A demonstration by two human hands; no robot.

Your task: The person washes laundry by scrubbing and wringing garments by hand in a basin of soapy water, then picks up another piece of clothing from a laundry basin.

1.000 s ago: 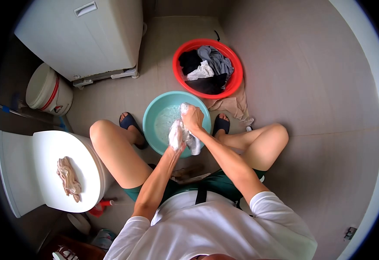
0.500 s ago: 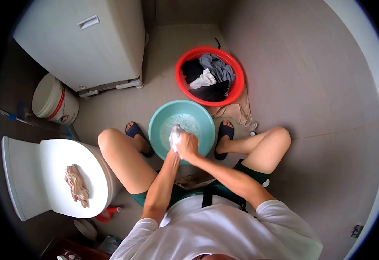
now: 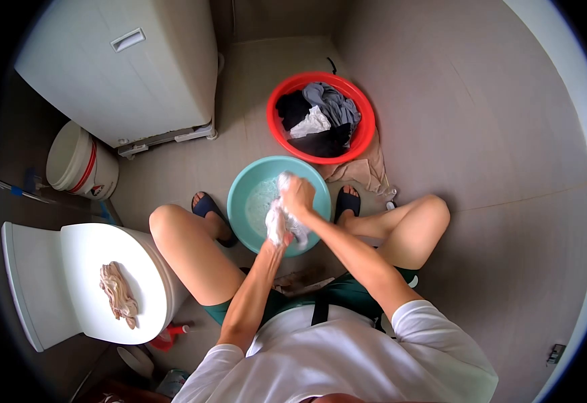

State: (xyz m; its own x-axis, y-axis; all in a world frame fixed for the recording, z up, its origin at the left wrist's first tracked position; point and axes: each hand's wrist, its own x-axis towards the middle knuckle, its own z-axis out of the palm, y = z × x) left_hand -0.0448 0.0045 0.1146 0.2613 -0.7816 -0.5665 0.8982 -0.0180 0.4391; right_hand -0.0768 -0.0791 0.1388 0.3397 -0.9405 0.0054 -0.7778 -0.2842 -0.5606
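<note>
Over the turquoise basin (image 3: 239, 181), which has foamy water in it, I have both hands on a wet, sudsy white cloth (image 3: 300, 234). My right hand (image 3: 297, 195) is closed in a fist, with white cloth or foam bulging past its knuckles. Nearer to me, my left hand (image 3: 277, 227) is largely covered by white fabric and suds; it looks closed round the cloth, though its fingers are mostly hidden. Part of the cloth hangs down to the right of my left hand. The kind of garment cannot be made out.
A red tub (image 3: 368, 127) of dark, grey and white clothes stands beyond the basin, with a beige cloth (image 3: 360, 171) on the floor beside it. To the left are a white toilet (image 3: 152, 295) with a beige garment (image 3: 116, 293) on its lid, a white bucket (image 3: 102, 171) and a white appliance (image 3: 139, 80).
My hands have come apart: the right has moved forward and slightly right, the left a little back toward me. More of the white cloth now hangs below them.
</note>
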